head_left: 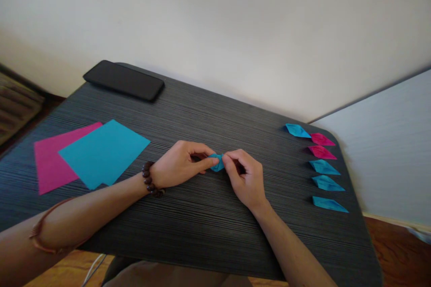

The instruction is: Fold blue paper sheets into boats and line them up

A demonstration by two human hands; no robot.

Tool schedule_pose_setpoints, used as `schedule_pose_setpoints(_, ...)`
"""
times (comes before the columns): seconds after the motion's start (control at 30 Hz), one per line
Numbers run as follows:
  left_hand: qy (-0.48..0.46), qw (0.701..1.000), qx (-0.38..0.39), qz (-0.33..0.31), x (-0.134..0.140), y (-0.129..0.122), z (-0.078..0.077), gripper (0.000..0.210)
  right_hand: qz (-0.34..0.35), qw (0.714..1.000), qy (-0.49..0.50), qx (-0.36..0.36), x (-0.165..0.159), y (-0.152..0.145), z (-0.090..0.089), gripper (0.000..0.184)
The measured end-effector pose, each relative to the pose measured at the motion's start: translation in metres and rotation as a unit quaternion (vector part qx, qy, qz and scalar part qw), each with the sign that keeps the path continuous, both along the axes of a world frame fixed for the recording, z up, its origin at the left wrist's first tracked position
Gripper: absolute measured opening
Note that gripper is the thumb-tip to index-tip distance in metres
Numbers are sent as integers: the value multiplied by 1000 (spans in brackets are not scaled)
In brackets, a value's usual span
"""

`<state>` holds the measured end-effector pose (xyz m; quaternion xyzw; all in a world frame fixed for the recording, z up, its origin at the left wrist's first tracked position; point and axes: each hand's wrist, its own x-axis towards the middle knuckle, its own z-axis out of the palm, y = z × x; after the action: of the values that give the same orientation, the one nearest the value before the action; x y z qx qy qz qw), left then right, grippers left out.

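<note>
A small folded piece of blue paper is pinched between both hands above the middle of the table. My left hand grips its left side with thumb and fingers, a dark beaded bracelet around that wrist. From the other side, my right hand pinches the paper's right edge between thumb and forefinger. The fingers cover part of the paper, so its full shape is hidden.
Blue folded paper pieces and pink ones form a column at the right. On the left, a blue sheet overlaps a pink sheet. A black flat object lies at the dark table's back left, near the wall.
</note>
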<state>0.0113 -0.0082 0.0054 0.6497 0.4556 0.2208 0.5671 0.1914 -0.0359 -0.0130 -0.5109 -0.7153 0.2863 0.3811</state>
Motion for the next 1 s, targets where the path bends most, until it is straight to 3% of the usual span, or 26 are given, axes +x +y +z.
schedule_pose_setpoints(0.53, -4, 1000, 3, -26, 0, -3, -1, 24, 9, 1000, -23, 6, -1, 0, 0, 14)
schedule_pose_setpoints(0.73, 26, 999, 37, -28, -2, -1, -6, 39, 2, 1000, -5, 13, -1, 0, 2, 13)
schedule_pose_setpoints(1.0, 71, 995, 63, -25, 0, -4, -2, 19, 28, 999, -11, 18, -2, -1, 2, 11)
